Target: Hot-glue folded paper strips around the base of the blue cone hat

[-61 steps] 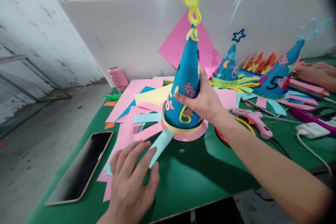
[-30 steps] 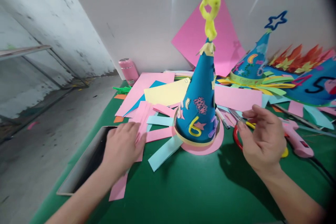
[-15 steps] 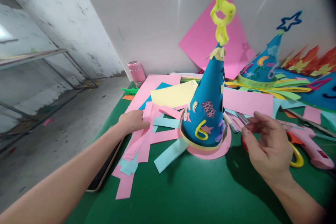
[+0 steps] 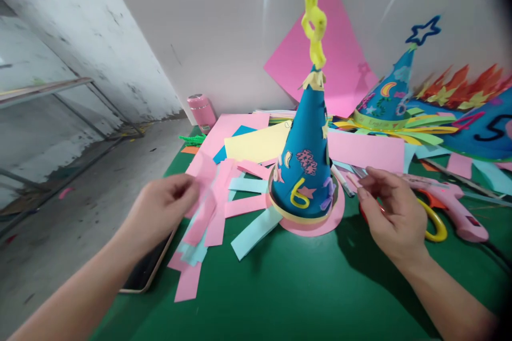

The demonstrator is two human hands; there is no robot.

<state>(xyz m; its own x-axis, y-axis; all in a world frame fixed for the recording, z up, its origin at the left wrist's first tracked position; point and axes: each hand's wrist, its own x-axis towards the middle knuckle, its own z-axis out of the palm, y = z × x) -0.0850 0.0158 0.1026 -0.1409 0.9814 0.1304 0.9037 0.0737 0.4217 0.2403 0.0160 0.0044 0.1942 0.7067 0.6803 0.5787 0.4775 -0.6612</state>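
A blurred pink strip (image 4: 207,169) is at the left hand's (image 4: 173,194) fingertips, thumb and finger closed together, seemingly on its edge. Just right of those fingers lies a loose pile of strips (image 4: 218,218), pink and pale blue, overlapping. The thin paper looks apt to crease or drag its neighbours along, so a light pinch near one end, lifting a single piece clear of the pile, would serve best. The hat (image 4: 306,133) stands upright between the two sets of fingers, touched by neither; its tall yellow topper suggests it could tip if knocked, so keep the wrists wide of it.

The right hand (image 4: 394,213) has its thumb and fingers apart, with nothing clearly held, over the scissors (image 4: 438,228). The glue gun (image 4: 466,208) lies just right of it. Under the left wrist is a phone (image 4: 146,267), partly covered.

The green surface (image 4: 296,287) runs beneath both hands. Beyond the left fingers stands a flask (image 4: 202,113), with a pale board (image 4: 220,32) behind. Farther left are a bare floor (image 4: 76,218) and a peeling wall (image 4: 96,32).
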